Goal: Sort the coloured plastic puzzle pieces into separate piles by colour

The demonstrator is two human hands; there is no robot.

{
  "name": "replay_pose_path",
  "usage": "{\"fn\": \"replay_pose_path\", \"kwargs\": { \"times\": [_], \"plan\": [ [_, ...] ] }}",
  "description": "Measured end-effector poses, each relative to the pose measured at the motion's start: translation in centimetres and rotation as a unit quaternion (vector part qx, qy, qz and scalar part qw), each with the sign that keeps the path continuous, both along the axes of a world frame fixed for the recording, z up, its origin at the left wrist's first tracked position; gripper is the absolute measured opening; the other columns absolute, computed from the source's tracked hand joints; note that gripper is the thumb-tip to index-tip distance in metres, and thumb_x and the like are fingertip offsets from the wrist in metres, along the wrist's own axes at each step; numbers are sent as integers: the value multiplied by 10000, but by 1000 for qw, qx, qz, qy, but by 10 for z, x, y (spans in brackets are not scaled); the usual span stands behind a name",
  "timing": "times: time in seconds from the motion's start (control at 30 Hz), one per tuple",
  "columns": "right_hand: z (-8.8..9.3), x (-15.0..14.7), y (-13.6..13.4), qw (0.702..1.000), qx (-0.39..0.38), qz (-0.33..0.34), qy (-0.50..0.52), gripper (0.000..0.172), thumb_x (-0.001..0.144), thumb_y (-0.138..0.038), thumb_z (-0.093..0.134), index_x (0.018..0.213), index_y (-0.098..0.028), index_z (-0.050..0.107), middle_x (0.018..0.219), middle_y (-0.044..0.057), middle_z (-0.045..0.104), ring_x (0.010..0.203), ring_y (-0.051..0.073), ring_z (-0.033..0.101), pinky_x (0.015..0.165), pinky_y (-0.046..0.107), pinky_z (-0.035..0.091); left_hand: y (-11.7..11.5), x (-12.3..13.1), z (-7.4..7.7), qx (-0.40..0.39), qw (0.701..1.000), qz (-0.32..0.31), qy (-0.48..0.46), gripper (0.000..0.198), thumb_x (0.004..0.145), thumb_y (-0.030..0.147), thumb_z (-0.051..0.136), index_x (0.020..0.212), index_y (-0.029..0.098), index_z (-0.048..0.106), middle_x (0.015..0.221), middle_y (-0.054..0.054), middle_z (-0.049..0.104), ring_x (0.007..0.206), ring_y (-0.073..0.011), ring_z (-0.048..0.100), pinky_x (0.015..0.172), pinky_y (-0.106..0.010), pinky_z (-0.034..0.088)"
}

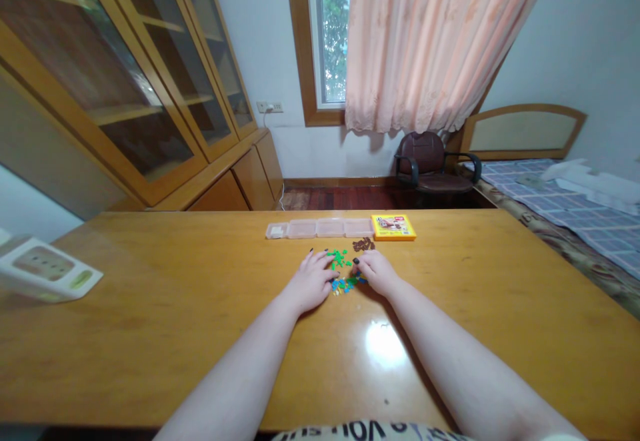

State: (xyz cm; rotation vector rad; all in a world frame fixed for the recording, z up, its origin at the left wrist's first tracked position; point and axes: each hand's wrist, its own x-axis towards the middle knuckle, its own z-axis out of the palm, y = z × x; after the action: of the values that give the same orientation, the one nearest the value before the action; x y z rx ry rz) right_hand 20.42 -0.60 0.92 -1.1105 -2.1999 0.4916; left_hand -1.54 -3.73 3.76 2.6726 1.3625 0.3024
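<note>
The left hand (313,282) and right hand (377,273) rest on the worktop (150,281), close together at the centre, wrists down and fingers loosely curled toward a small scatter of plastic pieces. Left fingertips are at the edge of the green pieces (339,259); right fingertips are just beside the brown pieces (363,244) and over the blue pieces (345,285). Neither hand is fully open or in a tight fist. Whether either is pinching a piece can't be told at this size.

The pieces lie flat in rough colour clumps between the hands, probably so that each colour is within easy reach. Behind them is a clear divided box (320,228), lying lengthwise across the worktop, just beside a yellow box (393,227). Both are near the pieces, likely placed for short reaches. Compartment contents are hard to make out. A white box (45,269) sits well apart at the left edge of the view.
</note>
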Motion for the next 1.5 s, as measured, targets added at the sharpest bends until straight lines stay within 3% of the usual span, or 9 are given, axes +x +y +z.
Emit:
{"fn": "replay_pose_path", "kwargs": {
  "times": [0.1,0.33,0.5,0.63,0.73,0.87,1.07,1.33,1.5],
  "plan": [
    [1,0,0,1000,4,-1,0,495,945,-323,314,670,-175,697,635,46,633,640,161,541,664,275,368,0,-1,2,14,1000,11,-13,293,789,160,507,980,268,702,1300,-38,536,1272,-259,371,1108,-518,205],
    [3,1,-3,999,1,21,36,572,952,-374,288,542,-171,632,560,37,609,596,150,532,676,282,369,-4,6,-2,-21,997,-67,-13,454,763,135,522,1153,351,612,1353,-5,484,1301,-244,336,1123,-508,168],
    [3,-1,-3,998,-9,47,37,527,944,-371,322,585,-169,650,578,32,620,601,148,531,668,277,363,-1,6,-7,-26,998,-48,-3,480,770,144,521,1192,363,583,1371,-9,463,1312,-254,318,1112,-534,174],
    [3,-1,-2,999,1,22,26,488,943,-353,322,663,-165,676,636,44,636,636,157,539,667,277,370,0,3,-7,-19,999,-25,-9,447,792,163,504,1198,331,587,1367,-36,466,1311,-264,317,1106,-529,197],
    [4,0,-2,999,5,10,37,527,944,-348,308,584,-167,648,590,42,622,614,156,538,676,283,376,-2,4,-5,-22,998,-53,-13,454,785,157,509,1186,355,589,1374,-17,457,1310,-255,322,1114,-524,180],
    [4,0,-4,998,-11,41,51,541,940,-319,316,510,-175,611,522,26,609,574,147,539,679,284,380,-4,7,-5,-33,997,-73,-13,466,783,152,507,1194,359,582,1379,-11,452,1311,-253,321,1120,-524,160],
    [3,-2,-3,999,-6,29,12,480,935,-312,342,606,-171,662,602,35,643,617,154,550,677,282,375,-2,5,-5,-23,1000,-8,-18,414,811,182,489,1196,297,588,1385,-49,446,1315,-267,307,1107,-534,193],
    [1,-1,-1,999,17,-10,35,533,956,-367,287,624,-178,658,622,42,645,629,156,545,673,282,363,-8,10,2,-51,993,-104,-21,467,785,187,535,1216,367,563,1415,0,409,1325,-259,308,1121,-530,161],
    [0,0,-1,999,24,-5,31,547,956,-389,285,611,-177,652,618,45,638,622,160,541,673,289,366,-7,10,-3,-45,997,-57,-15,434,828,209,495,1235,348,550,1426,-17,395,1334,-265,288,1114,-551,160]
  ]
}}
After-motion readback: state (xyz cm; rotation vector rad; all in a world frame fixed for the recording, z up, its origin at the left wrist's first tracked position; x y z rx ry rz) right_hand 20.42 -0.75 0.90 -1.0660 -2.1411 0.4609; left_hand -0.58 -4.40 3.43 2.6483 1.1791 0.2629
